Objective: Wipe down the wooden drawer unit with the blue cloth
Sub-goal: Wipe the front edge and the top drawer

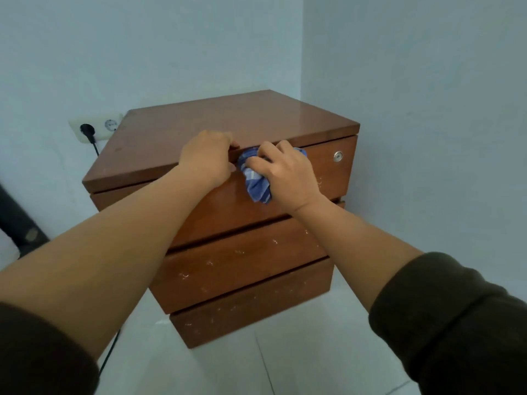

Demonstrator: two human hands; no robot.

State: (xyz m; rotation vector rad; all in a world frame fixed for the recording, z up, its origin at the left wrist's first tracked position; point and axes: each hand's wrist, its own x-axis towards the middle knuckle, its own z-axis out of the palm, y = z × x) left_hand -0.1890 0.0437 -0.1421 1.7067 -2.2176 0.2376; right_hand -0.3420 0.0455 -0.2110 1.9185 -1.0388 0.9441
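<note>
The wooden drawer unit [245,269] stands in a room corner, with three drawer fronts facing me and a glossy top. My right hand [285,171] grips the bunched blue cloth [258,185] against the upper part of the top drawer front, just below the top's front edge. My left hand [206,158] holds that front edge right beside it, fingers curled over the lip. A round silver lock [338,156] sits at the top drawer's right end. Pale scuff marks dot the lower drawer fronts.
Pale walls close in behind and to the right of the unit. A wall socket [95,129] at the left has a black plug, and its cable [109,353] runs down to the white tiled floor. A dark object [20,223] leans at the far left.
</note>
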